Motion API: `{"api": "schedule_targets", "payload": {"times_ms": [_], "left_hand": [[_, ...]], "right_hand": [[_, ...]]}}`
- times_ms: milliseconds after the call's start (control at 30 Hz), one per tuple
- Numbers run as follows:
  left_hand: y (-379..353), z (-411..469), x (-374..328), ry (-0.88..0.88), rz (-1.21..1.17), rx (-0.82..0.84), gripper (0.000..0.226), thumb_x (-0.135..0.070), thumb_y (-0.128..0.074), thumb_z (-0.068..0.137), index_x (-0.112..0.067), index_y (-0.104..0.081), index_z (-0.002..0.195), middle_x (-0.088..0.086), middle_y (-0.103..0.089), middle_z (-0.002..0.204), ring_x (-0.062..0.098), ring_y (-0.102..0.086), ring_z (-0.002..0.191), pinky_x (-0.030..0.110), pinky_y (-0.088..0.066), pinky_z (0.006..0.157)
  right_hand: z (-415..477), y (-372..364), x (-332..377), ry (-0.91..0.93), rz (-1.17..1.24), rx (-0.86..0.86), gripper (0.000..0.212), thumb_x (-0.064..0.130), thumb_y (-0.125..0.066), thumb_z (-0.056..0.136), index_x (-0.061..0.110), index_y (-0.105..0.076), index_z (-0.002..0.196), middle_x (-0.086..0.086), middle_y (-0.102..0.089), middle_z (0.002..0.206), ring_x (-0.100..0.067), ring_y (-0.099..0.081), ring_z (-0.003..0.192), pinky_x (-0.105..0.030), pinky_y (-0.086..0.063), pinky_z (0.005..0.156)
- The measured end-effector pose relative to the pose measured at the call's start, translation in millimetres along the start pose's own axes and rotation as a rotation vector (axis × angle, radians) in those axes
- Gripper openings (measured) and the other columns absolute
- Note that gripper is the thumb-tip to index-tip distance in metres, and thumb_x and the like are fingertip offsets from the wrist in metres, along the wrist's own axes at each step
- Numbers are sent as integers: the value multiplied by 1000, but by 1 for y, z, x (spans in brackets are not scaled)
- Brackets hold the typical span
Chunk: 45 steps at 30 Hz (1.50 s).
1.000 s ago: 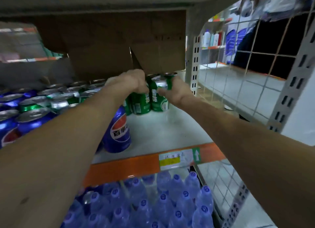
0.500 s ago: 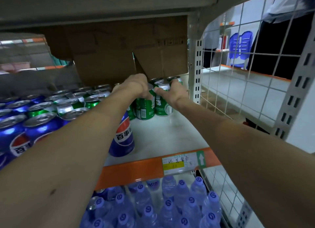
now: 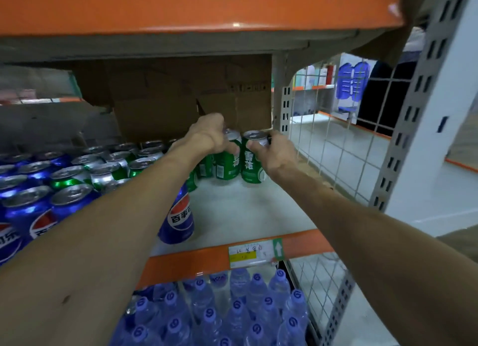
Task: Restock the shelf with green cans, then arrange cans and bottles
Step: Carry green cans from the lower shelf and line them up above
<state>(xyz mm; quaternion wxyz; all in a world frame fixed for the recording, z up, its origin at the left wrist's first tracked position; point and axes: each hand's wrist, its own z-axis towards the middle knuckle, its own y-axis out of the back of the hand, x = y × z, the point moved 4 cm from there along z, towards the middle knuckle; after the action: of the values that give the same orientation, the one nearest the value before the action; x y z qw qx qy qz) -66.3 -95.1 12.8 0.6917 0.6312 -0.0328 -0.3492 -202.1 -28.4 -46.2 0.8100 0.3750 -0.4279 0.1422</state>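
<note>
1. The left hand [image 3: 207, 136] curls its fingers over the top of the left green can [image 3: 229, 164] and grips it near the rim. Its fingertips are hidden behind the can.
2. The right hand [image 3: 273, 153] grips the right green can [image 3: 252, 166] just below the silver lid. The thumb is on the near side and the other fingers wrap round the far side, out of sight.
3. Both cans stand upright, side by side, at the back of the white shelf board [image 3: 245, 211], in front of a cardboard box [image 3: 168, 105].
4. White Chinese characters run down each can, and the hands cover the upper ones. The small print on the left can is too fine to read.
5. More green cans [image 3: 204, 166] stand just left of them, mostly hidden behind the left forearm.
6. Further left is a packed block of cans [image 3: 113, 164], green behind and blue in front. Mostly only their silver tops show, and the frame edge cuts the block off.
7. A blue Pepsi can [image 3: 178, 217] stands near the shelf front, showing the red, white and blue globe and "百事". The forearm hides its top.
8. The orange shelf edge carries a price label [image 3: 254, 252] with a yellow band and a white arrow on green. Its handwriting is illegible.
9. Below, clear water bottles [image 3: 236, 309] with blue caps stand packed together, the nearest cut off by the frame.
10. A wire mesh panel [image 3: 336, 151] closes the shelf's right side.
</note>
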Motion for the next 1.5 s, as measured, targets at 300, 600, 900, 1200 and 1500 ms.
{"api": "schedule_targets", "payload": {"times_ms": [300,600,900,1200,1500], "left_hand": [[36,-98,-57,-3,-254,135,56,-28,-85,71,-19,-60,120,2,-67,113,23,-64,101,32,-51,81],[225,-222,-96,104,-222,428,46,-38,-75,60,-23,-58,100,3,-67,97,29,-64,90,42,-54,77],[552,-277,-60,200,-143,88,63,-35,-84,69,-12,-59,122,7,-65,114,26,-60,106,43,-50,90],[758,-413,64,376,-245,-222,76,-28,-86,69,-8,-55,135,3,-59,134,16,-55,119,24,-41,92],[876,-522,260,597,-189,-302,50,-27,-86,68,-15,-67,113,-2,-67,109,16,-61,98,22,-42,68]], "right_hand": [[-88,109,53,-108,-51,-2,37,29,-65,90,17,-56,124,5,-63,99,-18,-60,88,-30,-45,73],[-201,225,247,-292,-48,189,27,30,-69,87,26,-56,111,12,-60,90,-11,-56,82,-27,-36,67],[-173,276,540,65,8,270,22,28,-66,91,12,-56,101,-7,-65,89,-25,-60,83,-36,-43,67],[-225,168,747,256,135,415,36,34,-65,91,14,-61,122,-1,-65,93,-22,-62,88,-34,-51,77],[-341,-27,905,362,254,645,28,31,-65,88,17,-65,112,0,-67,97,-24,-63,95,-35,-48,80]]}}
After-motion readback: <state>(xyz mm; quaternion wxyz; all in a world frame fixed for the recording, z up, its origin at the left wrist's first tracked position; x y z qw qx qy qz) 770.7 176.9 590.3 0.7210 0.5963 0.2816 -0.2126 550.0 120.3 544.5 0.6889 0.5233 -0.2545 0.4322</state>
